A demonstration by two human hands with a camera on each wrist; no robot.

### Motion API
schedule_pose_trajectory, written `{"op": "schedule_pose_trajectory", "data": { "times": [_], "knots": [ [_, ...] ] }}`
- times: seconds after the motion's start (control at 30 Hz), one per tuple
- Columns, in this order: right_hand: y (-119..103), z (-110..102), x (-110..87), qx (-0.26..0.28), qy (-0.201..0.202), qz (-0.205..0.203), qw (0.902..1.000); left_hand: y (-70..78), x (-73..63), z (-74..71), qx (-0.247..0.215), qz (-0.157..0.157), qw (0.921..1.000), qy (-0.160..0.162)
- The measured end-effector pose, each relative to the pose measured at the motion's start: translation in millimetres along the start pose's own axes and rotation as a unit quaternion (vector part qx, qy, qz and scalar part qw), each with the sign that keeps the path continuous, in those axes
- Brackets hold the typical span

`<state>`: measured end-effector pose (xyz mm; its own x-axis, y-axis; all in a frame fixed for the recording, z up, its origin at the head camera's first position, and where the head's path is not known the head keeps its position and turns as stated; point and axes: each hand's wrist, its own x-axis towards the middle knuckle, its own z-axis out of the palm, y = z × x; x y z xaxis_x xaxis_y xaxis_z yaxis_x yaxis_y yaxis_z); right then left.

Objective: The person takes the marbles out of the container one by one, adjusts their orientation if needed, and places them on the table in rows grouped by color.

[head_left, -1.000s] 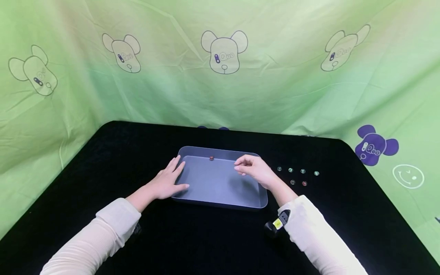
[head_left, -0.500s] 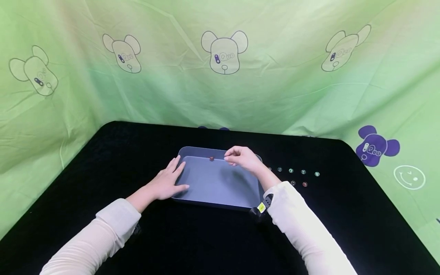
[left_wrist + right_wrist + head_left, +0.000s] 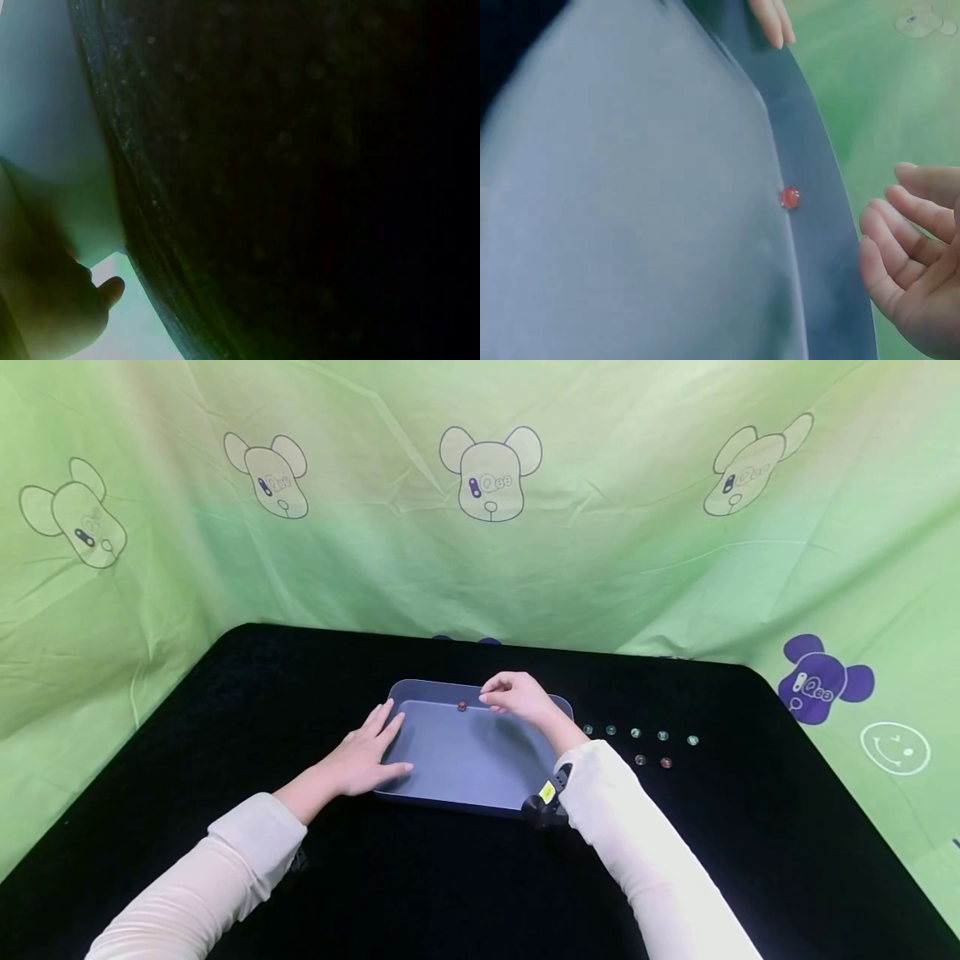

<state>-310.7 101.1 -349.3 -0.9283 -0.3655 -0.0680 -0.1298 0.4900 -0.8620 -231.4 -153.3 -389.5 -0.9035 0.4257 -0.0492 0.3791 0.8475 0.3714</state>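
A grey rectangular tray (image 3: 465,760) stands on a black-covered table. Inside it, a small red glass bead (image 3: 461,706) lies against the far wall; the right wrist view shows it at the wall's foot. My left hand (image 3: 360,760) is spread flat over the tray's left edge, fingers straight. My right hand (image 3: 519,697) is raised over the far side of the tray, just right of the bead and apart from it. Its thumb and index finger are close together, the other fingers curled. Whether something tiny sits between those fingertips is too small to tell.
Several small glass beads (image 3: 636,733) lie in two loose rows on the black table (image 3: 420,885), right of the tray. One of them is a red bead (image 3: 666,762). A green printed curtain (image 3: 360,552) hangs behind and around the table.
My right hand has moved left and slightly away from me over the tray, closer to the red bead. The left hand and the tray have stayed in place.
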Motion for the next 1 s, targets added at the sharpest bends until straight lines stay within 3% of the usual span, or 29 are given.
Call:
{"op": "schedule_pose_trajectory", "data": {
  "times": [0.47, 0.73, 0.83, 1.0],
  "knots": [
    [2.4, 11.4, 20.4, -0.031, 0.003, 0.005, 0.9995, -1.8, 1.0, -0.7, -0.002, -0.005, 1.0000, 0.001],
    [14.3, 18.0, 28.1, -0.059, -0.027, 0.031, 0.9974, 0.9, -0.4, -0.1, -0.008, -0.005, 1.0000, -0.003],
    [16.2, 19.5, 28.4, -0.071, -0.043, 0.002, 0.9966, 0.8, -0.3, 0.1, -0.010, -0.004, 0.9999, -0.004],
    [48.3, 21.6, 57.2, -0.100, -0.069, -0.020, 0.9923, 0.2, 0.1, -0.7, -0.007, -0.004, 1.0000, 0.001]
  ]
}}
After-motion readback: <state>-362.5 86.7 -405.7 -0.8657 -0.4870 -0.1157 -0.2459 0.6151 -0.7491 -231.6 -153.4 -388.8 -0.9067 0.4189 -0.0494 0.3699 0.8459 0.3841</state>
